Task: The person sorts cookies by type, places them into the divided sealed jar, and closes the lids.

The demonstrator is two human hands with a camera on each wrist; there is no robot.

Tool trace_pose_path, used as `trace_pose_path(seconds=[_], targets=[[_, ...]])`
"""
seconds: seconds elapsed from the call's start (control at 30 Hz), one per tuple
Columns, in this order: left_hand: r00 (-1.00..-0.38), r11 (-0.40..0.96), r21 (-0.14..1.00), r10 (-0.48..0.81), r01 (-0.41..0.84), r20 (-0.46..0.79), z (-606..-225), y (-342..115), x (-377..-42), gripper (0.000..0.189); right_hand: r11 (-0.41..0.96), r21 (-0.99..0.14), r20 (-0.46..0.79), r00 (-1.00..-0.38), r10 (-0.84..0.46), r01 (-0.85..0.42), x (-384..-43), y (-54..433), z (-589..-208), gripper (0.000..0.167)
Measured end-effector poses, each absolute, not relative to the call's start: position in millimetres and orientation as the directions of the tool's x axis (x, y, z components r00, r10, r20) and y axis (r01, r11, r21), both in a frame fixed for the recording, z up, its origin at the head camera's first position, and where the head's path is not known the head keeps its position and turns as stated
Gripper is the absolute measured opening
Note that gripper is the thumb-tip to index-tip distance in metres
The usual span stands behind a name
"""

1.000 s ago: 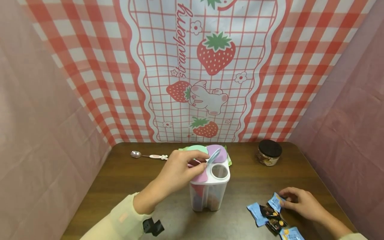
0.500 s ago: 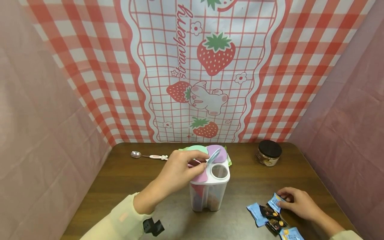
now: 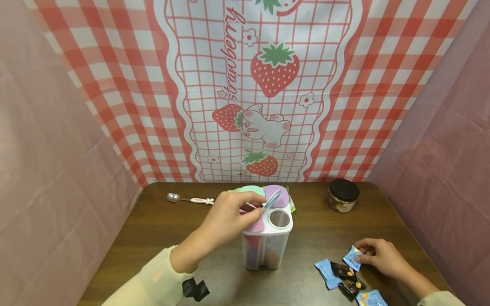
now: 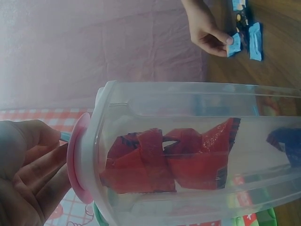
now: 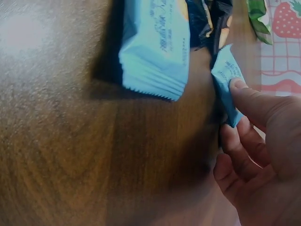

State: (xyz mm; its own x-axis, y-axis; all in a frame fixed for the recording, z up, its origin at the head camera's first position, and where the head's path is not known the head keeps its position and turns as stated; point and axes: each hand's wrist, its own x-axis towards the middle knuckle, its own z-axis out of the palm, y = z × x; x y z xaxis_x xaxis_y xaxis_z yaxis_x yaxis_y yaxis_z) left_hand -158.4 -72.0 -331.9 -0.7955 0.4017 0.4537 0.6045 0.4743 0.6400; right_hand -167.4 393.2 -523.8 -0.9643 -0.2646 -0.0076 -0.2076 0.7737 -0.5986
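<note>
My left hand [image 3: 229, 212] pinches the raised pale blue lid [image 3: 273, 199] of a clear storage container [image 3: 273, 253] with a white top. Below that lid, the round opening [image 3: 279, 218] is uncovered. The container's pink lid [image 4: 80, 160] is down, and red wrapped packets [image 4: 197, 157] show through the wall under it. To the right, my right hand [image 3: 384, 258] pinches a small light blue snack packet [image 3: 352, 258] between thumb and fingers. Beside it on the table lie black packets [image 3: 350, 285] and more blue packets [image 3: 328, 274].
A spoon [image 3: 197, 200] with a white and pink handle lies at the back left. A black-lidded jar [image 3: 343, 195] stands at the back right. Behind the container, a green wrapper [image 3: 292, 204] peeks out. Checked cloth [image 3: 138, 85] hangs along the wooden table's back edge.
My right hand has shifted slightly left, and the blue packet in its fingers has turned a little, away from the black ones. My left hand stays still at the lid.
</note>
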Motion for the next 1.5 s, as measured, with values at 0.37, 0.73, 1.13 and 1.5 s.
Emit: trace_pose_path(seconds=[0.37,0.73,1.13,1.5], targets=[[-0.790,0.470,0.637,0.406,0.611,0.458,-332,-71,-158,0.017,0.739,-0.654,0.056,-0.985,-0.163,-0.159,-166,391,-514,0.026],[-0.789,0.467,0.636,0.396,0.614,0.470,-334,-73,-158,0.016,0.714,-0.646,0.222,-0.961,-0.163,-0.270,-172,357,-473,0.018],[-0.774,0.471,0.614,0.417,0.633,0.477,-334,-73,-159,0.020,0.560,-0.684,0.390,-0.883,-0.262,-0.468,-166,294,-406,0.021],[-0.764,0.450,0.620,0.438,0.643,0.474,-332,-73,-162,0.019,0.246,-0.707,0.581,-0.743,-0.332,-0.663,-162,233,-350,0.031]])
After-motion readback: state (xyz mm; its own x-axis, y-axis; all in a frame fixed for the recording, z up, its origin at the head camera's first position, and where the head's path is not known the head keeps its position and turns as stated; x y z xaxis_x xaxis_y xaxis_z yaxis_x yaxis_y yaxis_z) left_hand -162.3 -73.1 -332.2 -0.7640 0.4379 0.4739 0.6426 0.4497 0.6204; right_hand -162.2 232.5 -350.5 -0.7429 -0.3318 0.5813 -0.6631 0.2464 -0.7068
